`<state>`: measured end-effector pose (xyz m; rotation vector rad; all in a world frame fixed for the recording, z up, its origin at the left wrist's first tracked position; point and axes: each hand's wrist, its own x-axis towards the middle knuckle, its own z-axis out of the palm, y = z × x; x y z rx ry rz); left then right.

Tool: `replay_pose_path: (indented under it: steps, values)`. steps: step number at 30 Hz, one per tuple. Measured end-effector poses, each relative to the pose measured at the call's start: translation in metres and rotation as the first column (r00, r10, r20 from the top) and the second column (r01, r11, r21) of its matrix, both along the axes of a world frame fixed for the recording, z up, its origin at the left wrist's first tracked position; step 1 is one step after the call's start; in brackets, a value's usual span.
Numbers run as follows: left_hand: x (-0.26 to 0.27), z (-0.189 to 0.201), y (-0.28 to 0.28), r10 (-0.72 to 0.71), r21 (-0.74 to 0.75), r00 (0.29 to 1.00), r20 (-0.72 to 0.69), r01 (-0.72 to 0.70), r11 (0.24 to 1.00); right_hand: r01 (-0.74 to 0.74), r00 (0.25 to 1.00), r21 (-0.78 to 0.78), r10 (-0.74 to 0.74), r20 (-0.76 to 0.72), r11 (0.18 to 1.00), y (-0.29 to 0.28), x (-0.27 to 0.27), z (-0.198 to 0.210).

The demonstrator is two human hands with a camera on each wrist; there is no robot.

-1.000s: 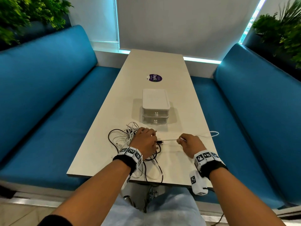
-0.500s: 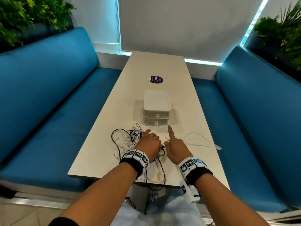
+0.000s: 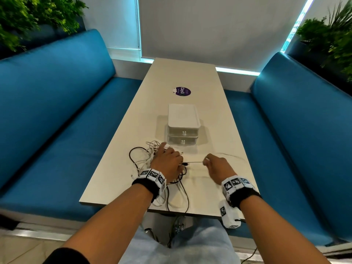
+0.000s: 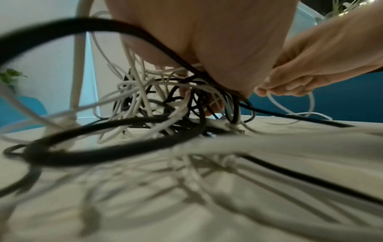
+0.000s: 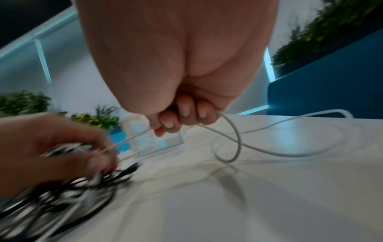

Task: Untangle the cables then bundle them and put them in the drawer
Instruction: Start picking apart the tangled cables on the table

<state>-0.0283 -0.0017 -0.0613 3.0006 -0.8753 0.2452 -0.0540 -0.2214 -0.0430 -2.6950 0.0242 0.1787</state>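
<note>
A tangle of black and white cables [image 3: 144,159] [image 4: 155,106] lies on the near end of the pale table [image 3: 190,77]. My left hand [image 3: 168,159] [image 5: 91,157] presses down on the tangle, fingers curled into the cables. My right hand [image 3: 206,161] [image 5: 176,124] [image 4: 267,91] pinches a thin white cable [image 3: 194,162] [image 5: 238,142]. That cable runs taut from the tangle to my fist, and its free length loops on the table to the right. A small white two-drawer unit [image 3: 183,126] stands just beyond the hands, both drawers closed.
Blue benches [image 3: 57,115] [image 3: 304,130] run along both long sides of the table. A purple round sticker [image 3: 183,91] lies past the drawer unit. Some cables hang over the table's near edge [image 3: 177,206]. Plants stand behind both benches.
Half a second ago my right hand was beside the left with its index finger straight. It has since closed on the white cable and moved right, drawing it taut. The left hand stayed on the tangle.
</note>
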Motion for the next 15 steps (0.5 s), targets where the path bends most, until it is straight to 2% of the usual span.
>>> replay_pose_path:
  steps: [3, 6, 9, 12, 15]
  values:
    - [0.002, -0.003, 0.013, 0.026, 0.005, 1.000, -0.001, -0.026, 1.000, 0.153, 0.987, -0.021, -0.154, -0.054, 0.988, -0.031, 0.000, 0.001]
    - [-0.002, -0.005, 0.005, 0.018, 0.019, 1.000, 0.012, -0.018, 1.000, 0.165, 0.979, -0.097, -0.175, -0.105, 0.982, -0.036, -0.003, -0.004]
    - [-0.004, -0.004, -0.006, 0.034, 0.054, 0.999, -0.012, -0.033, 0.998, 0.175, 0.982, -0.079, -0.180, -0.061, 0.981, -0.022, -0.009, -0.002]
    - [-0.006, 0.000, -0.012, 0.037, 0.086, 0.999, -0.025, -0.034, 0.996, 0.114, 0.994, -0.043, -0.114, 0.004, 0.993, 0.001, -0.010, 0.001]
    - [-0.008, 0.003, -0.018, 0.020, 0.091, 1.000, -0.020, -0.018, 0.996, -0.056, 0.997, -0.001, 0.056, 0.054, 0.998, 0.028, -0.008, -0.003]
